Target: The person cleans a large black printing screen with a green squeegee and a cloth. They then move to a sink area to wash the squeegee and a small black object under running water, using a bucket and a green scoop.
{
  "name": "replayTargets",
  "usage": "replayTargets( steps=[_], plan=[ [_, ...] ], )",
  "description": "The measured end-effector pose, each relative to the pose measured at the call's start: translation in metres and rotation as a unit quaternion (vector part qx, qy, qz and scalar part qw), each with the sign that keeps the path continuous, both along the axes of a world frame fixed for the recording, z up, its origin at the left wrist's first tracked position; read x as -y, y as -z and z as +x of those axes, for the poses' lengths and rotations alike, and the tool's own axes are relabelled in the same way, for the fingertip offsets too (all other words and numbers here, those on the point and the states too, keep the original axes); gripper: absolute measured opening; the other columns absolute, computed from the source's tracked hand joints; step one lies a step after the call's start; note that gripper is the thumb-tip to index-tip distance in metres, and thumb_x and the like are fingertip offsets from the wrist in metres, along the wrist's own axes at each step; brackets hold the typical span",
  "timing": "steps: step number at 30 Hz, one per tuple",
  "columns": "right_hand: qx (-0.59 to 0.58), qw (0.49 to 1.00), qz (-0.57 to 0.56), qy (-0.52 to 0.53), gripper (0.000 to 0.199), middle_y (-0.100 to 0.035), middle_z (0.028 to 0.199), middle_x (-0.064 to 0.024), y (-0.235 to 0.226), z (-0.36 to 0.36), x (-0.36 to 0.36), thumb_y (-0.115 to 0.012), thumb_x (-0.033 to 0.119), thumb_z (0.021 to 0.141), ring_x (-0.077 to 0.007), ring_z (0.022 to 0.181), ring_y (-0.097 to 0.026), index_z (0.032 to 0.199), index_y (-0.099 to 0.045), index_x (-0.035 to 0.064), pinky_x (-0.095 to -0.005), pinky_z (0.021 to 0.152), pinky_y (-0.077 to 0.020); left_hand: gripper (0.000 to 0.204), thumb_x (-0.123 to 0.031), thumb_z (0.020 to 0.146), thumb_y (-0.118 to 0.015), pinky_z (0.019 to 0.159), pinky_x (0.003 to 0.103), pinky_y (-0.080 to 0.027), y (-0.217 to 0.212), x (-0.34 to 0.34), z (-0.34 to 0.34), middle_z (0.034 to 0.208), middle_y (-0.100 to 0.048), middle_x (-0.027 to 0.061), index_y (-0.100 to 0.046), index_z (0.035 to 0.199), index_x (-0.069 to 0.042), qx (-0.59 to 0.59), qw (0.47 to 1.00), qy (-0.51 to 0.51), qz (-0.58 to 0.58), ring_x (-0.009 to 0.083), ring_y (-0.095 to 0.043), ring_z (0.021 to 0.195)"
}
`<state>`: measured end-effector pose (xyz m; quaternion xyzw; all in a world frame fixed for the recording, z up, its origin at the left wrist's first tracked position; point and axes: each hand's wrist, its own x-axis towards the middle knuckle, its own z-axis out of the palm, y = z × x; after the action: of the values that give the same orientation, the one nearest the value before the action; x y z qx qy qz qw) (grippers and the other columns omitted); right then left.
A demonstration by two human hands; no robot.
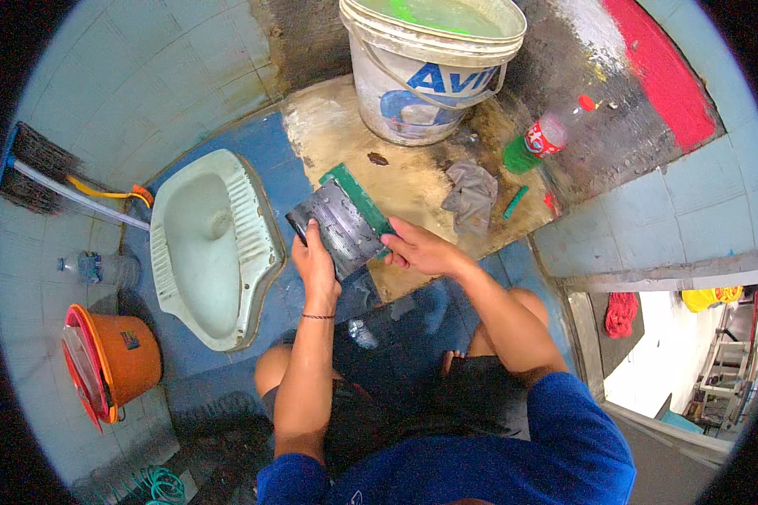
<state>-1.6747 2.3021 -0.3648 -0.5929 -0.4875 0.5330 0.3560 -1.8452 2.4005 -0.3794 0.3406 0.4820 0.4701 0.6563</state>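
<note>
My left hand [314, 261] grips the near left side of a flat, dark grey rectangular panel [338, 229], its thumb lying on the face. The panel is ribbed lengthwise and beaded with water. Along its far side runs a green flat strip [358, 200]; whether the two are joined I cannot tell. My right hand [421, 246] is closed round the right end of the green strip, its fingers partly hidden. Both hands hold these pieces tilted above the floor, to the right of a pale green squat toilet [265, 252].
A large white bucket [434, 84] of water stands ahead. To its right are a bottle of green liquid [526, 147], a grey rag [470, 198] and a small green stick [516, 202]. An orange bucket [135, 358], a clear bottle [101, 269] and a broom [42, 172] are at left.
</note>
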Motion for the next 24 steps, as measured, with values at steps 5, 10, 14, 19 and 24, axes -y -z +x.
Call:
replayTargets(
  steps=[5, 10, 14, 19, 24],
  plan=[
    [-0.140, 0.987, 0.010, -0.083, 0.029, -0.062, 0.091, -0.0065, 0.004, 0.016, 0.003, -0.043, 0.017, 0.101, -0.0117, 0.080, -0.059, 0.126, -0.041, 0.0022, -0.0261, 0.073, -0.0500, 0.029, -0.028, 0.096, -0.052, 0.070, 0.029, -0.049, 0.006, -0.004, -0.004, 0.092, -0.062, 0.0050, -0.056, 0.103, 0.000, 0.000, 1.000, 0.026, -0.014, 0.0130, -0.059, 0.077],
    [-0.183, 0.979, -0.082, -0.049, 0.032, -0.064, 0.087, -0.0064, -0.014, 0.019, 0.001, -0.044, 0.025, 0.101, -0.0144, 0.070, -0.060, 0.120, -0.049, 0.0004, -0.0289, 0.075, -0.0518, 0.030, -0.029, 0.096, -0.053, 0.069, 0.030, -0.049, 0.007, -0.004, 0.000, 0.089, -0.062, 0.0053, -0.058, 0.102, 0.000, 0.009, 0.999, 0.038, -0.020, 0.0136, -0.058, 0.075],
    [-0.004, 0.993, -0.092, 0.078, 0.038, -0.065, 0.082, -0.0035, -0.010, 0.009, -0.004, -0.044, 0.034, 0.101, -0.0116, 0.068, -0.058, 0.102, -0.060, -0.0007, -0.0278, 0.073, -0.0494, 0.031, -0.029, 0.095, -0.055, 0.066, 0.030, -0.045, 0.012, -0.004, 0.003, 0.084, -0.062, 0.0043, -0.059, 0.099, 0.001, -0.085, 0.994, 0.070, 0.006, 0.0120, -0.054, 0.074],
    [-0.017, 0.981, 0.020, 0.190, 0.045, -0.065, 0.083, 0.0007, 0.006, 0.021, -0.019, -0.044, 0.039, 0.101, -0.0074, 0.073, -0.055, 0.094, -0.063, -0.0015, -0.0246, 0.073, -0.0449, 0.022, -0.021, 0.093, -0.057, 0.065, 0.030, -0.043, 0.016, 0.021, 0.021, 0.080, -0.060, 0.0014, -0.061, 0.096, 0.001, -0.105, 0.987, 0.119, 0.038, 0.0107, -0.050, 0.072],
    [-0.005, 0.959, 0.039, 0.282, 0.046, -0.061, 0.117, -0.0135, 0.007, -0.004, -0.003, -0.049, 0.034, 0.096, -0.0183, 0.109, -0.053, 0.117, -0.058, -0.0053, -0.0293, 0.098, -0.0370, 0.018, -0.017, 0.094, -0.056, 0.066, 0.029, -0.043, 0.003, 0.015, 0.020, 0.081, -0.059, 0.0001, -0.060, 0.092, 0.000, -0.102, 0.984, 0.109, 0.094, 0.0098, -0.049, 0.072]
  ],
)
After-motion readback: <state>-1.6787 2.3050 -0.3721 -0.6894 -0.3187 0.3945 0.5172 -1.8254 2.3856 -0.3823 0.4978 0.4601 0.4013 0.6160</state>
